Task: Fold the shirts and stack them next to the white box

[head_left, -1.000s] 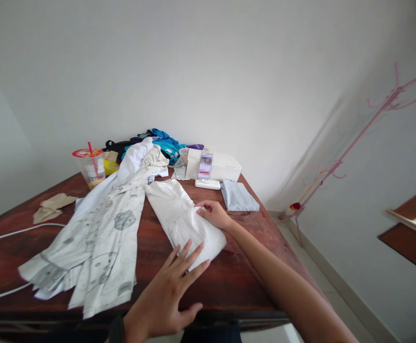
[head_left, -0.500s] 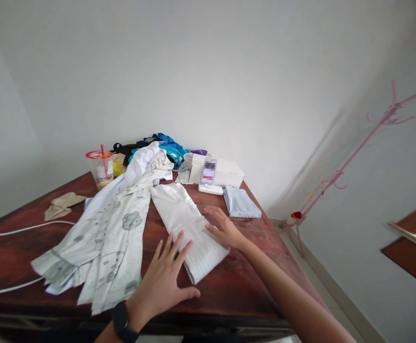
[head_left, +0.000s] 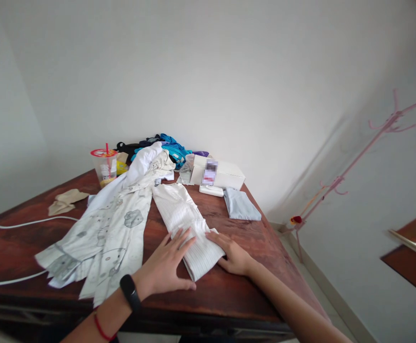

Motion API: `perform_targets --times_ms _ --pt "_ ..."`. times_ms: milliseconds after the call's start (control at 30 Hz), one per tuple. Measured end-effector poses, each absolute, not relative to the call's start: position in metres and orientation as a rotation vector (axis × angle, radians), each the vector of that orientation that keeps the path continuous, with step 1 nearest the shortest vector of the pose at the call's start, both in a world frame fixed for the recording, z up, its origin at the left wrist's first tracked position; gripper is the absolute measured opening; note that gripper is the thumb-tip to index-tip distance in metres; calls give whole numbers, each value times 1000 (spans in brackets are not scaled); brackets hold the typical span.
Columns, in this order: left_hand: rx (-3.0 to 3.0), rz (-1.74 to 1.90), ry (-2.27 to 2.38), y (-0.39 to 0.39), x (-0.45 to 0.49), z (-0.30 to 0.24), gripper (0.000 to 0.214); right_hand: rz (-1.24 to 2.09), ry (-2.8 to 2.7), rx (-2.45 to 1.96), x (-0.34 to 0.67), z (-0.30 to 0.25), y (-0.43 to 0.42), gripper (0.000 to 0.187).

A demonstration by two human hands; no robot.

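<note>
A white pinstriped garment (head_left: 184, 220), folded into a long strip, lies on the dark wooden table (head_left: 236, 295). My left hand (head_left: 165, 264) lies flat with fingers spread on the left side of its near end. My right hand (head_left: 233, 255) rests flat against the right side of the same end, fingers stretched towards the cloth. A black watch band and a red string sit on my left wrist. Neither hand holds anything.
A patterned white shirt (head_left: 104, 236) sprawls to the left. Behind are a drink cup with a red straw (head_left: 104, 166), a heap of blue and dark clothes (head_left: 161, 143), a white box (head_left: 218, 174), a folded pale-blue cloth (head_left: 240, 205), a beige cloth (head_left: 65, 200) and white cables (head_left: 22, 224). A pink coat stand (head_left: 351, 166) leans at right.
Both hands slid towards me along the striped garment to its near end; the right hand came down from the middle of the strip. The view shifted slightly.
</note>
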State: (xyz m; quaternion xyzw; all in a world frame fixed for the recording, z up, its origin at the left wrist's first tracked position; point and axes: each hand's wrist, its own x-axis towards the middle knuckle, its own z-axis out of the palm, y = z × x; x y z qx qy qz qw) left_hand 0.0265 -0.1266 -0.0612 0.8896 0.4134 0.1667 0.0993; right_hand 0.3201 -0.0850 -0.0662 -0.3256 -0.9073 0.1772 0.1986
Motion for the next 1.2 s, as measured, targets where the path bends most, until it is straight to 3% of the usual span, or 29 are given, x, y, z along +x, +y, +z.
perform_targets --times_ms 200,433,567,767,833,933,1033,1200 --pt "2571 593 1218 -127 32 -58 108 499 -2387 -1006 316 -44 -91 38" --pt "2168 919 1201 -150 43 -50 69 613 -2152 -1022 309 -13 -114 22" --pt "2002 976 1138 -166 50 -46 34 694 -1860 -1085 311 -21 -117 30" --pt "1861 1006 1224 -174 49 -46 40 1092 -1888 -921 316 -45 -120 55" --pt "1824 1011 1228 -175 48 -46 43 1124 -1869 -965 316 -53 -125 50" --pt "1775 976 1243 -180 48 -45 51 1054 -1791 -1083 314 -59 -133 37" --pt "1721 962 1279 -187 46 -40 58 916 -1732 -1146 311 -57 -139 46" --pt "1775 1054 1103 -193 43 -32 44 710 -1618 -1157 299 -46 -136 49"
